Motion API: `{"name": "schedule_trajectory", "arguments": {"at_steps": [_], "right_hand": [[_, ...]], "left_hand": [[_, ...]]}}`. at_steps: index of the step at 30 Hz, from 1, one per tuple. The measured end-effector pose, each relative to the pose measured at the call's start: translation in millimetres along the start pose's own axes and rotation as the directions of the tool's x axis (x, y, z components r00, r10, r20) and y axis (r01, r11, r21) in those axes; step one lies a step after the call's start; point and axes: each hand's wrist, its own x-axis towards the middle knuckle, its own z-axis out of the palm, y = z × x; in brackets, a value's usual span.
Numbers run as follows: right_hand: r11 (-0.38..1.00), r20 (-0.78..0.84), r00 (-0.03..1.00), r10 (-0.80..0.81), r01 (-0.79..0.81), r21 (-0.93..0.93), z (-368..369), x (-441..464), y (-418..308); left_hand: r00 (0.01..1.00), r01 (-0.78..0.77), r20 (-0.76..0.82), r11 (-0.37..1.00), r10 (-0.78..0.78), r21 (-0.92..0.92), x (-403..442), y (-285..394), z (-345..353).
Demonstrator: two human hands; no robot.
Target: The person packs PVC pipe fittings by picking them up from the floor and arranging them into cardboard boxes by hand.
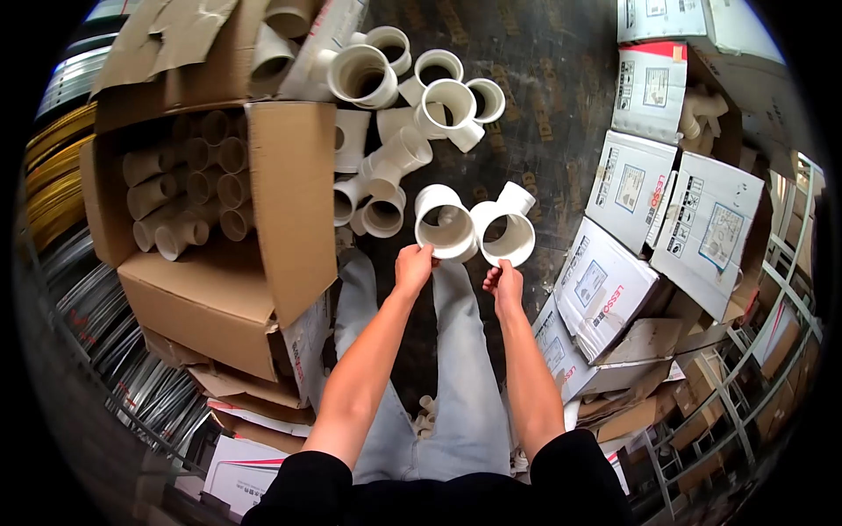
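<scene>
Between stacked cartons (611, 285), the head view is showing me pinching the rim of one white pipe fitting (449, 238) at one o'clock with my left hand (413, 270), gripping a second fitting (517, 238) at two with my right hand (506, 287); loose fittings (406, 152) are lying toward twelve.

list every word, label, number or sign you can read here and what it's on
"LESSO", in red, on a white box at right
"LESSO", in red, on another white box below it
Printed labels on the boxes: too small to read
Dark floor: lettering too blurred to read surely
</scene>
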Motion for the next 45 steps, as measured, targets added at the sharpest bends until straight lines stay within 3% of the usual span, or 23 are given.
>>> {"name": "schedule_trajectory", "arguments": {"at_steps": [1,4,7,10,13,14,16,18,20,22,23,24,26,27,28,32,34,39,41,45], "right_hand": [[1.0,0.022,0.999,-0.024,0.024,0.011,5,-14,0],[0.996,0.063,0.994,-0.089,0.089,0.005,29,-50,-6],[0.988,0.139,0.978,-0.155,0.153,0.024,62,-89,-22],[0.969,0.252,0.936,-0.246,0.232,0.082,104,-128,-46],[0.928,0.382,0.847,-0.37,0.356,0.109,147,-161,-64],[0.854,0.449,0.751,-0.484,0.518,0.054,160,-175,-69],[0.801,0.521,0.661,-0.54,0.594,0.078,197,-202,-80],[0.777,0.575,0.621,-0.533,0.628,0.041,235,-221,-83],[0.738,0.666,0.558,-0.495,0.675,-0.017,268,-232,-82],[0.729,0.696,0.548,-0.464,0.682,-0.052,308,-227,-70],[0.743,0.715,0.555,-0.425,0.665,-0.074,329,-229,-66],[0.759,0.732,0.564,-0.382,0.644,-0.101,348,-235,-61],[0.839,0.701,0.663,-0.264,0.516,-0.171,387,-239,-49],[0.858,0.656,0.729,-0.197,0.452,-0.244,404,-234,-40],[0.869,0.603,0.786,-0.136,0.386,-0.308,422,-225,-30],[0.87,0.531,0.846,0.052,0.222,-0.44,464,-186,12],[0.895,0.434,0.889,0.145,0.069,-0.441,477,-165,33],[0.898,0.309,0.945,0.109,0.04,-0.438,490,-103,76],[0.903,0.274,0.955,0.11,0.019,-0.428,488,-82,86],[0.929,0.244,0.965,0.092,0.005,-0.371,479,-58,92]], "left_hand": [[0.995,-0.04,-0.082,0.983,0.056,0.178,-16,18,-9],[0.959,-0.143,-0.201,0.954,0.2,0.263,-58,61,-43],[0.898,-0.262,-0.29,0.932,0.33,0.249,-95,96,-83],[0.826,-0.401,-0.379,0.907,0.417,0.124,-118,120,-133],[0.761,-0.554,-0.431,0.831,0.484,-0.045,-148,141,-195],[0.69,-0.658,-0.446,0.751,0.57,-0.058,-150,139,-215],[0.617,-0.731,-0.487,0.68,0.618,-0.063,-161,141,-254],[0.621,-0.748,-0.548,0.632,0.56,-0.202,-164,133,-287],[0.548,-0.792,-0.674,0.567,0.495,-0.226,-156,122,-315],[0.557,-0.759,-0.739,0.594,0.38,-0.267,-158,115,-341],[0.492,-0.791,-0.804,0.557,0.336,-0.251,-152,112,-349],[0.511,-0.703,-0.805,0.685,0.302,-0.189,-138,87,-366],[0.554,-0.658,-0.817,0.686,0.161,-0.31,-134,83,-383],[0.549,-0.625,-0.821,0.729,0.154,-0.281,-112,59,-394],[0.551,-0.622,-0.823,0.726,0.139,-0.293,-101,51,-401],[0.611,-0.554,-0.792,0.7,-0.026,-0.45,-74,24,-416],[0.688,-0.502,-0.717,0.643,-0.109,-0.579,-60,10,-421],[0.753,-0.393,-0.624,0.618,-0.208,-0.681,-33,-5,-422],[0.776,-0.41,-0.596,0.552,-0.207,-0.726,-28,-8,-423],[0.806,-0.364,-0.552,0.554,-0.216,-0.749,-19,-16,-427]]}}
